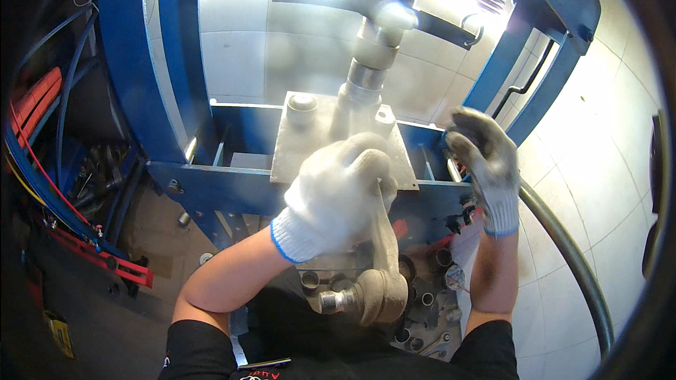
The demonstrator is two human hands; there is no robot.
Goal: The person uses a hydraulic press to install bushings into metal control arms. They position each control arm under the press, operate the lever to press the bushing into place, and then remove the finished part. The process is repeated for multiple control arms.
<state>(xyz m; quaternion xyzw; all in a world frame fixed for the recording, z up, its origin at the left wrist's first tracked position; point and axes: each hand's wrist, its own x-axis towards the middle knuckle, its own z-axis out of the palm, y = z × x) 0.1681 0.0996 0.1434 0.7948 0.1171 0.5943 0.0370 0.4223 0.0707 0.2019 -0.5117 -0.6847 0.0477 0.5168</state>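
My left hand (338, 190), in a white knit glove with a blue cuff, is closed around the upper part of a metal suspension arm (385, 246). The arm hangs down toward me and ends in a round ball joint with a threaded stud. Behind the glove, a steel press plate (287, 148) lies across the blue press frame (239, 186). A cylindrical press tool (362, 81) stands over the plate, below the ram; my glove partly hides where the arm meets it. My right hand (484, 158), in a soiled glove, is raised beside the frame's right side, its fingers loosely curved and apart from the thumb, with nothing visible in it.
Blue uprights (130, 56) flank the work. A thick dark hose (574, 253) curves along the tiled floor at right. Several metal sleeves and rings (427, 299) lie below the frame. Hoses and a red bar (105, 257) are at far left.
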